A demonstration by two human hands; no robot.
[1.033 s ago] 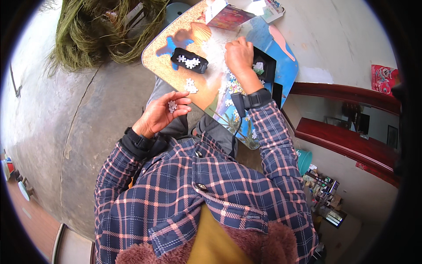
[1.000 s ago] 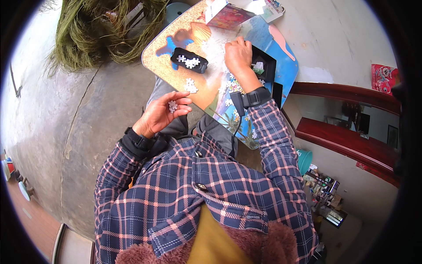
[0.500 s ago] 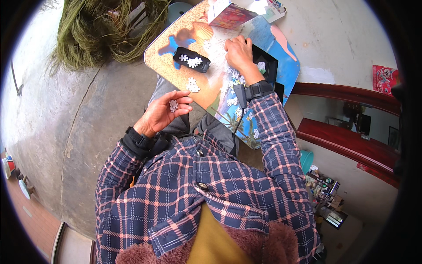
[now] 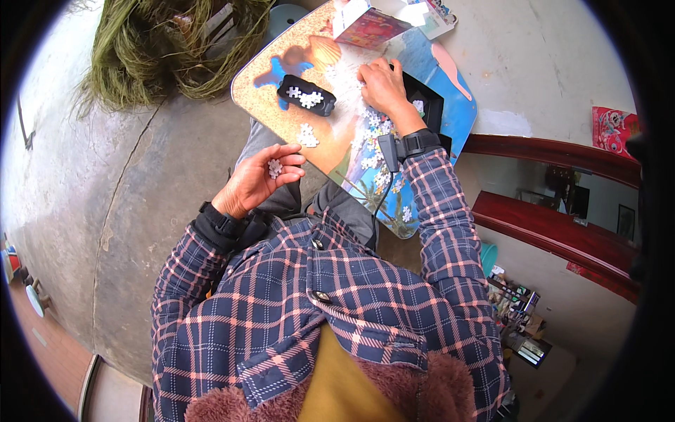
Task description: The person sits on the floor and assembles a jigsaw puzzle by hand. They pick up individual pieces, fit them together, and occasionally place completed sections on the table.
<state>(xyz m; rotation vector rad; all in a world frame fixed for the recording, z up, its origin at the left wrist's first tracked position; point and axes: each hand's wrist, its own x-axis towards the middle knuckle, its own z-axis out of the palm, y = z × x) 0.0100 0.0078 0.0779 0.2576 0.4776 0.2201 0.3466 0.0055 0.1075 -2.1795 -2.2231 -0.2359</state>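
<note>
Two hands at work over a colourful picture board [image 4: 281, 98] resting on the person's lap. Left hand [image 4: 256, 179] at about 9 o'clock from frame centre, palm up, fingers curled loosely inward; a few small white puzzle pieces [image 4: 275, 167] lie cupped against the fingertips, thumb just beside them. Right hand [image 4: 382, 86] at 12 o'clock, palm down on the board, fingers pressed together onto scattered white pieces [image 4: 348, 81]; whether it pinches one, cannot tell. Black wrist strap [image 4: 415, 143] with small device on right wrist. Black tray [image 4: 306, 95] holding white pieces at 11 o'clock of the right hand, on the board. Small cluster of loose pieces [image 4: 306, 136] between tray and left hand. Puzzle box lid [image 4: 369, 27] at board's far edge, 12 o'clock. Pile of green fibres [image 4: 176, 46] on concrete floor, 10 o'clock.
</note>
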